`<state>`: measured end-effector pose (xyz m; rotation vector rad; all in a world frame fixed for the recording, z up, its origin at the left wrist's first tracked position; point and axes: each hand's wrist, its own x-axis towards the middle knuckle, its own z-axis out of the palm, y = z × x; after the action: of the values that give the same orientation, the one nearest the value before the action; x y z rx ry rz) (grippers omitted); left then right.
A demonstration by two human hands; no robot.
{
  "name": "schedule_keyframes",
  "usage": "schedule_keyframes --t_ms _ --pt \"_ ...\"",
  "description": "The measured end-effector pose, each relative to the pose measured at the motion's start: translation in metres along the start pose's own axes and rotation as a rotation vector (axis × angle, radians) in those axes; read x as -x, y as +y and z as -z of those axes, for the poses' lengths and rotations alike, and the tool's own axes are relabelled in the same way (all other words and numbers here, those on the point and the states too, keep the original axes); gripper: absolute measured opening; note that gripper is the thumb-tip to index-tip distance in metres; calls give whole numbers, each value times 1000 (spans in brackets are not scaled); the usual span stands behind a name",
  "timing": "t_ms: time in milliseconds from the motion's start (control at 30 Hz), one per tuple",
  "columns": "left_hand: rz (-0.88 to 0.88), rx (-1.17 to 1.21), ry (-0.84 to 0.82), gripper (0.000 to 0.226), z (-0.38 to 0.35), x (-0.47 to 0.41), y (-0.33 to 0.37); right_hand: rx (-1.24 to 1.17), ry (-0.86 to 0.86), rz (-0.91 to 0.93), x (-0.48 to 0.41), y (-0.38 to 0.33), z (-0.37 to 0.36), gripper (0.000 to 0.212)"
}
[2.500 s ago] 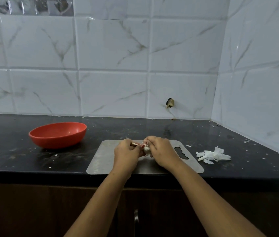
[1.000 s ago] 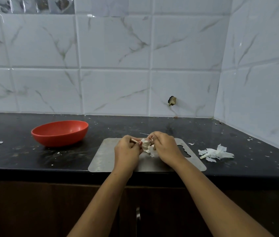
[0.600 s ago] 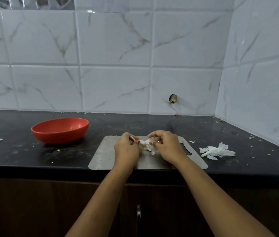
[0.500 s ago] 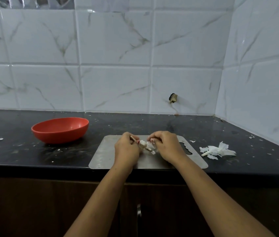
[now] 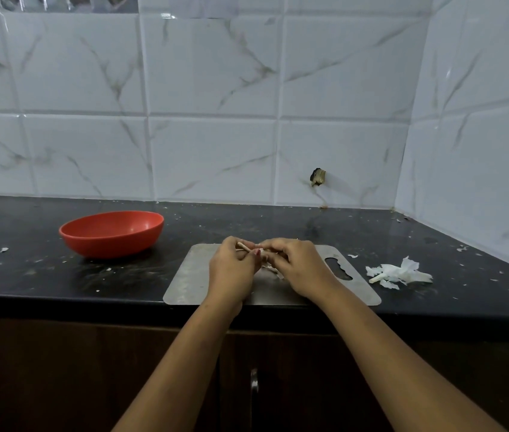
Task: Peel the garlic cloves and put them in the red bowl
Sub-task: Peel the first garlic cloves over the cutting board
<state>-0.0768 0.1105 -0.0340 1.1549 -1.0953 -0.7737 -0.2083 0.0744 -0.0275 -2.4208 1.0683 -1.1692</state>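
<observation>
Both hands meet over the metal cutting board [image 5: 190,282] at the counter's front. My left hand [image 5: 231,272] grips a garlic bulb [image 5: 244,247], of which only its pale stem end shows above the fingers. My right hand [image 5: 300,266] pinches the garlic's papery skin [image 5: 270,269] from the right side; loose white flakes hang below between the hands. The cloves themselves are mostly hidden by my fingers. The red bowl [image 5: 111,233] stands on the black counter to the left of the board, and I see nothing inside it from this angle.
A pile of white garlic peels [image 5: 398,273] lies on the counter right of the board. Small skin flakes are scattered over the black counter [image 5: 44,275]. Tiled walls close off the back and right side. Cabinet doors with a handle [image 5: 253,380] sit below.
The hands have drawn closer together around the garlic, hiding more of it. Skin has come loose since the earliest frame. The view shifted slightly; the bowl and peel pile stay put.
</observation>
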Motion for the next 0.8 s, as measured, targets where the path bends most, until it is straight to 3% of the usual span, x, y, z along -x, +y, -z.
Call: schedule_keyframes --t_ms 300,800 --pt "29 88 51 9 -2 0 1 181 -17 -11 0 -2 -4 23" --pt "-141 -162 95 10 -9 6 -2 154 109 -117 -7 -3 -3 22"
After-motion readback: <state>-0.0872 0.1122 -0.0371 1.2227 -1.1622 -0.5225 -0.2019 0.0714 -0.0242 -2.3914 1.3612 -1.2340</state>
